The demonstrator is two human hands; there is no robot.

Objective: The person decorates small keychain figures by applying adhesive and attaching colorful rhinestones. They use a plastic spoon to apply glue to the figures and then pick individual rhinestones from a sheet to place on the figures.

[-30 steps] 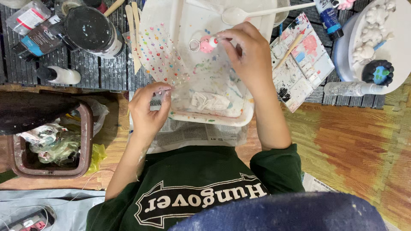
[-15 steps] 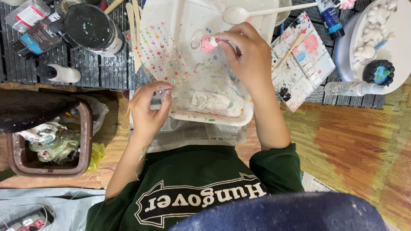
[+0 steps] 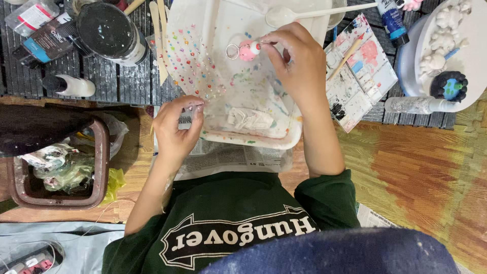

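Between the right hand [image 3: 297, 63] fingers, pinched over the white tray [image 3: 264, 139], the pink charm [image 3: 248, 50] could slip, while the left hand [image 3: 177, 129] fingers pinch something too small to tell.

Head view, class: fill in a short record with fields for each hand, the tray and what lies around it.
Left hand: fingertips pinched at the sheet of coloured gem stickers
Right hand: holds a small pink charm with a metal ring
Tray: white, paint-flecked, holds a crumpled tissue
Left of tray: brown bin, black-lidded jar
Right of tray: paint-smeared palette
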